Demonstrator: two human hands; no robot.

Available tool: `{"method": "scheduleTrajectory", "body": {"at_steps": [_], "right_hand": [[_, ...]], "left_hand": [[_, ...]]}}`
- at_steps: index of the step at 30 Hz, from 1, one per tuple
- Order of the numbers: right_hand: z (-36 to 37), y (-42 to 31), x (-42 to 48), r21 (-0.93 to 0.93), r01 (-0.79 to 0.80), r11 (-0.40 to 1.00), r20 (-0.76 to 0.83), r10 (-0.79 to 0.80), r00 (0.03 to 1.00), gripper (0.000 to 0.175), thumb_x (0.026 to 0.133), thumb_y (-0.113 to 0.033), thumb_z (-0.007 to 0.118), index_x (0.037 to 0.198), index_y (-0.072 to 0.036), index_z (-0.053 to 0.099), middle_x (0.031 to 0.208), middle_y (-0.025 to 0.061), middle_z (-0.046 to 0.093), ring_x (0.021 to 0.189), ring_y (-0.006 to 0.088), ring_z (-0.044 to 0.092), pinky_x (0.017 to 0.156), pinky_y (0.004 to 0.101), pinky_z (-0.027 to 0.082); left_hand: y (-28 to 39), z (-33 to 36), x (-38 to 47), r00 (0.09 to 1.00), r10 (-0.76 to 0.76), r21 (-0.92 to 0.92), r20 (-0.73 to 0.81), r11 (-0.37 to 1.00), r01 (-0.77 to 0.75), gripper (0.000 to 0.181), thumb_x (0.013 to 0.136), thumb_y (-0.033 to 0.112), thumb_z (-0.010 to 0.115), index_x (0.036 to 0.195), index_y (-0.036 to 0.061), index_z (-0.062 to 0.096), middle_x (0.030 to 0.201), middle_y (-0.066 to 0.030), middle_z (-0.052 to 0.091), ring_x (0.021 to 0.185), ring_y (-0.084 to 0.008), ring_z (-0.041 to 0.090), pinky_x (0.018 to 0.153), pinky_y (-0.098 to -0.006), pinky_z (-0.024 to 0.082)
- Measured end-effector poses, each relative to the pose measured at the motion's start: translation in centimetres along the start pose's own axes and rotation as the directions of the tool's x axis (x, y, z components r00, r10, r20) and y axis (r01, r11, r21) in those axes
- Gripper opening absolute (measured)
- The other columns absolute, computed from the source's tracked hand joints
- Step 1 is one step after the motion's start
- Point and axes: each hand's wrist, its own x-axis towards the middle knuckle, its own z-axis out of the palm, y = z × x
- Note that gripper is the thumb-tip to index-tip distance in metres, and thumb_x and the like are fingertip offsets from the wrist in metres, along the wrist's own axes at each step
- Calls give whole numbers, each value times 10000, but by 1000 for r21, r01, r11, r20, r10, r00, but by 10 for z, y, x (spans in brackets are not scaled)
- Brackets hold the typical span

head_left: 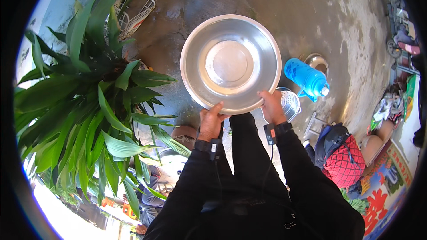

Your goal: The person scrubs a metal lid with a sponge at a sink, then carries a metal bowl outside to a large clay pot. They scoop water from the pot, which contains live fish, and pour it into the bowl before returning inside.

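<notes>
A wide, round stainless steel basin (230, 63) is held out in front of me, its inside facing up and bare. My left hand (212, 121) grips the near rim, with the thumb over the edge. On the near right part of the rim my right hand (273, 106) has hold as well, thumb on top and the other fingers mostly hidden beneath. Just beyond that hand, partly covered by it, is a metal colander (289, 104) with small holes. A blue thermos flask (307, 77) stands to the right of the basin.
A large leafy plant (110, 106) crowds the left side. Behind it is a white wire basket (135, 15). Beside the flask sits another metal bowl (317, 62). At right are a small stool (314, 125) and a person in red quilted clothing (345, 161). The concrete floor (283, 3) looks wet.
</notes>
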Motion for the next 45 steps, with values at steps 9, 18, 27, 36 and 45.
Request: {"method": "scheduleTrajectory", "body": {"at_steps": [9,18,27,36,45], "right_hand": [[20,-13,-10,-282,46,958,97,-19,995,375,951,-167,772,1262,25,688,1094,85,763,920,180,759,712,330,613],[105,-119,34,-742,656,-142,568,-653,501,500,838,-269,877,1243,-43,689,1150,181,730,1093,373,681,938,472,554],[185,-140,71,-507,850,143,799,-294,525,215,915,-240,801,960,-33,760,841,114,746,774,270,710,727,406,552],[188,-157,85,-559,492,668,690,46,722,151,958,-74,755,830,6,747,740,-14,679,723,53,594,652,263,482],[182,-178,96,-625,443,642,496,-111,861,185,1037,-105,673,879,-23,727,837,79,764,796,130,721,742,282,579]], "left_hand": [[-6,-40,-21,985,155,-161,-74,973,-165,566,898,-73,683,1430,70,555,1296,-110,670,1176,-266,683,928,-443,620],[-8,-75,-41,954,275,113,-122,959,-261,451,859,-44,752,1299,-48,652,1204,-103,736,1077,-209,699,973,-351,554],[-14,-72,-65,982,188,151,-38,972,-180,543,852,-83,713,1381,-22,604,1303,-107,685,1202,-216,651,1046,-361,515],[-17,-83,-68,945,288,293,-154,927,-234,429,865,15,765,1275,-46,655,1128,-88,744,1006,-206,713,914,-346,564],[-11,-84,-68,813,580,771,-54,542,-336,597,881,5,656,1448,-130,530,1060,-290,722,861,-377,755,747,-411,589]]}}
